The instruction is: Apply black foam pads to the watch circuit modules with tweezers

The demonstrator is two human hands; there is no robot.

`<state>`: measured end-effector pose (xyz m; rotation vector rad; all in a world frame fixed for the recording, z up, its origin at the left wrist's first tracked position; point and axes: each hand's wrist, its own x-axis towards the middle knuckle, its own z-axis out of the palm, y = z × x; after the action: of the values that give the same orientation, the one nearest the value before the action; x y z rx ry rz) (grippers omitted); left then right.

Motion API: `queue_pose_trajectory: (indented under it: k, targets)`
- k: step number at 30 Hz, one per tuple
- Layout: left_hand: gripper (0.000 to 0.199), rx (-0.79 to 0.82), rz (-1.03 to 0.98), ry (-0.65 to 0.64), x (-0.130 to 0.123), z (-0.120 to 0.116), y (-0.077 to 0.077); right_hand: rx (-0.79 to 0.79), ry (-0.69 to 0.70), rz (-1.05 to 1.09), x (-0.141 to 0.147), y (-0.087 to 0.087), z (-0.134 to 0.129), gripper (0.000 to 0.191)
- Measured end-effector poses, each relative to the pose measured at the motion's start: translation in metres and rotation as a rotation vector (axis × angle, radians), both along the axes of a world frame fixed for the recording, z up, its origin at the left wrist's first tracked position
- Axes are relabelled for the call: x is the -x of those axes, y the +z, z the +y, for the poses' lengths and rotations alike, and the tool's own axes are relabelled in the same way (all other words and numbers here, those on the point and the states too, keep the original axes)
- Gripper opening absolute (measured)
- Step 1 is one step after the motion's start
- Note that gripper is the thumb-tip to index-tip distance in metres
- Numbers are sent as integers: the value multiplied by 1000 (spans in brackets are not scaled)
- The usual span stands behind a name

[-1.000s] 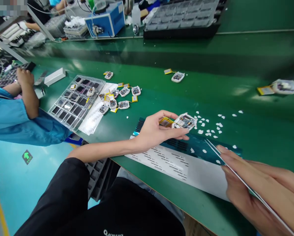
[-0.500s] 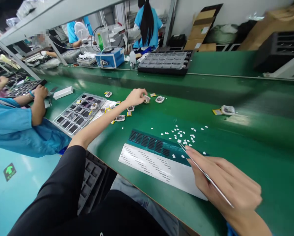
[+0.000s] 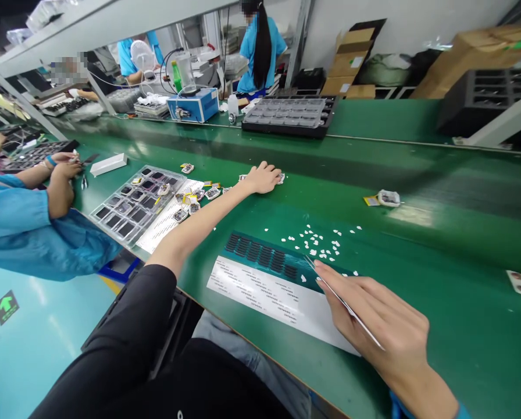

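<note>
My left hand (image 3: 264,178) reaches out over the green bench, its fingers bent down at a small white device (image 3: 280,178) whose edge shows beyond the fingertips. Whether it grips the device is hidden. In my right hand (image 3: 380,314) are thin metal tweezers (image 3: 350,310), their tips over the upper edge of a dark green sheet with black strips (image 3: 260,255). Small white pieces (image 3: 315,238) lie scattered beyond the tips. A white printed sheet (image 3: 264,297) lies nearer to me. Several white devices with yellow parts (image 3: 193,201) sit left of my left forearm.
A clear tray (image 3: 134,203) of dark screens lies at the left, near a co-worker's sleeve (image 3: 20,203). Another white device (image 3: 389,198) is at the right. Along the back stand a blue box (image 3: 195,106), a black tray (image 3: 286,113) and a black rack (image 3: 478,105).
My left hand has moved right, from a pinch on a device to fingers spread lower over the bench. The tweezers have shifted slightly left in view. The co-worker's hands at the left have moved.
</note>
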<state>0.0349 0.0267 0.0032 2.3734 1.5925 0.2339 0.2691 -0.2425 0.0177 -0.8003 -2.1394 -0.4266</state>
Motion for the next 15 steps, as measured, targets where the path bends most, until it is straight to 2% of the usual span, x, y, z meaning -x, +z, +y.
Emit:
queue_pose_trajectory:
  k: [3,5,7,10,11,13,15]
  targets:
    - [30,2,-53,31,-1,-4,5,12,0,-6,0,0,-1,82]
    - [23,-21,-124,36,-2,-18,10,30,-14,4,0,0,-2,76]
    - [17,-42,-222,18,-6,-41,14,54,-44,31,0,0,-2,63]
    - [19,-14,-391,-49,-15,-94,18,105,-81,82,-1,-1,1,39]
    - [21,32,-480,-86,-18,-113,18,123,-84,97,-1,-2,1,34]
    - [23,347,-911,-166,-21,-152,18,152,-82,116,-2,-4,2,31]
    - [27,631,-1093,-261,-23,-185,17,167,-80,128,-2,-7,1,34]
